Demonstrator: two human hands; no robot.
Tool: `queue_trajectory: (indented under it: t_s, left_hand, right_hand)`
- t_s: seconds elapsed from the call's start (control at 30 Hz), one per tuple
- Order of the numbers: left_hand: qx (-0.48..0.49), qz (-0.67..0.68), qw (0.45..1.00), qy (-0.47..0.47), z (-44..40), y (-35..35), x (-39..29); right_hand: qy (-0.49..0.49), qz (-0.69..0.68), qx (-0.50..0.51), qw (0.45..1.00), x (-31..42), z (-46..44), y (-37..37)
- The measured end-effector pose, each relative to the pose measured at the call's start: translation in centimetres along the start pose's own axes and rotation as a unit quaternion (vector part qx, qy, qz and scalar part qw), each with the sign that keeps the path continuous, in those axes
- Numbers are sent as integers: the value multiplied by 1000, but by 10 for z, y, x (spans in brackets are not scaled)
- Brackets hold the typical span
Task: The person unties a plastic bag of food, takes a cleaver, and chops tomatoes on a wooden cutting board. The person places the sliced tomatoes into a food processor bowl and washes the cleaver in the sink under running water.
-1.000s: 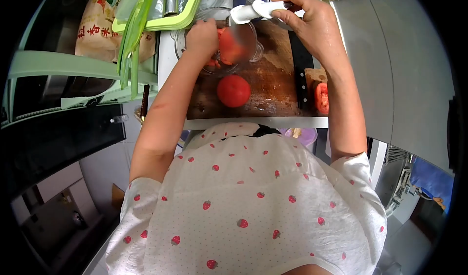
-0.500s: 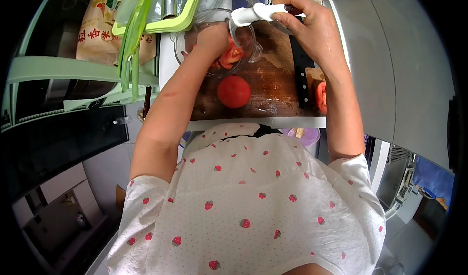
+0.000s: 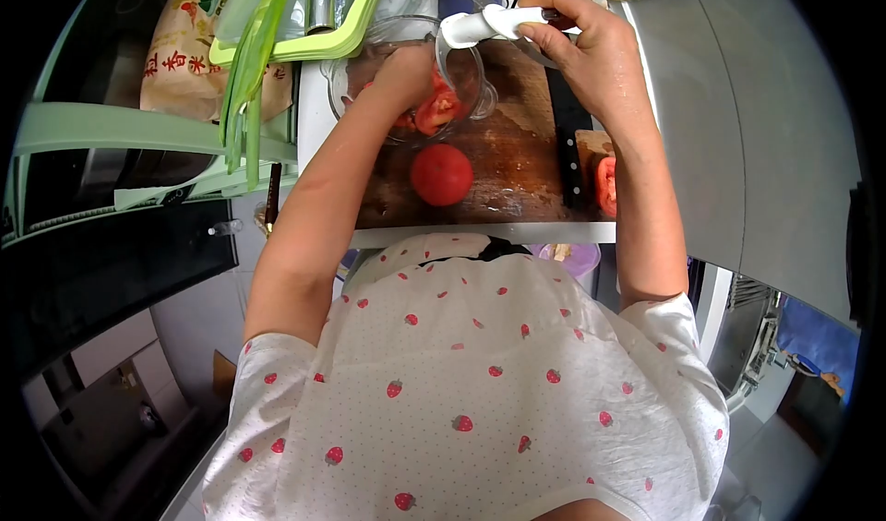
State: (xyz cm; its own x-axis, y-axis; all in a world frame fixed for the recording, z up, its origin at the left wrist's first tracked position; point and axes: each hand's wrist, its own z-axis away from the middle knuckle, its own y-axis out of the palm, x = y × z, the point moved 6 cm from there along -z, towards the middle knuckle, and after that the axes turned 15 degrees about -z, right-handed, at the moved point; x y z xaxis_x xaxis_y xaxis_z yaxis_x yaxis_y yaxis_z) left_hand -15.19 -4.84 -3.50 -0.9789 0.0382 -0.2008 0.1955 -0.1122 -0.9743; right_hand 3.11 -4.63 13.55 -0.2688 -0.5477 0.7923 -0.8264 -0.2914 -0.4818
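My left hand (image 3: 403,76) reaches down into a clear glass bowl (image 3: 480,96) at the upper middle; its fingers are hidden. Red tomato pieces (image 3: 438,107) lie in the bowl beside it. My right hand (image 3: 591,46) pinches a white-handled tool (image 3: 484,26) with a clear curved part over the bowl's right side. A whole tomato (image 3: 441,175) rests on the wet wooden cutting board (image 3: 512,166) below the bowl. At the board's right, a cut tomato (image 3: 605,186) sits partly behind my right forearm, next to a black strip with pale dots (image 3: 572,143).
Green stalks (image 3: 247,78) hang over a lime-rimmed container (image 3: 305,50) at the upper left. Behind them stands a printed sack (image 3: 175,69). A purple bin (image 3: 574,258) shows below the counter's front edge (image 3: 480,235). Grey panels stand to the right.
My left hand has moved deeper into the bowl, and the large tomato piece it was near now lies among the pieces. My right hand keeps its grip, almost still.
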Motion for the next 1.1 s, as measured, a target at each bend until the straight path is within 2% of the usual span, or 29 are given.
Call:
queue_trajectory:
  t_s: [0.1, 0.17, 0.2, 0.27, 0.3, 0.37, 0.4, 0.47, 0.5, 0.57, 0.8, 1.1]
  left_hand:
    - [0, 33, 998, -48, 11, -19, -2]
    - [34, 186, 971, -145, 30, -31, 8]
    - [32, 188, 971, -147, 38, -34, 12]
    - [-86, 216, 965, -122, 56, -53, 23]
    - [-87, 219, 964, -125, 71, -55, 26]
    - [-226, 319, 911, -132, 107, -73, 34]
    - [-228, 322, 909, -136, 122, -77, 33]
    - [-245, 487, 822, -167, 150, -86, 39]
    - [-249, 490, 818, -171, 159, -90, 41]
    - [-258, 562, 762, -192, 176, -89, 49]
    - [-305, 600, 713, -194, 199, -82, 60]
    - [-335, 569, 722, -206, 205, -79, 71]
  right_hand:
    - [15, 54, -20, 998, -1, 1, -4]
    - [-16, 61, -21, 998, -1, -2, -4]
    - [-18, 62, -19, 998, 0, -3, -4]
    - [-9, 68, -14, 998, 1, -5, -1]
    - [-10, 69, -10, 998, 2, -6, 1]
    - [0, 23, 22, 999, 2, -9, 10]
    - [-1, 25, 28, 999, 1, -10, 16]
    - [-96, 48, 91, 990, 6, -12, 37]
    - [-99, 53, 120, 986, 7, -13, 49]
    - [-109, 82, 162, 977, 7, -13, 74]
    - [-129, 168, 285, 935, -15, -24, 133]
    - [-103, 186, 348, 913, -24, -27, 156]
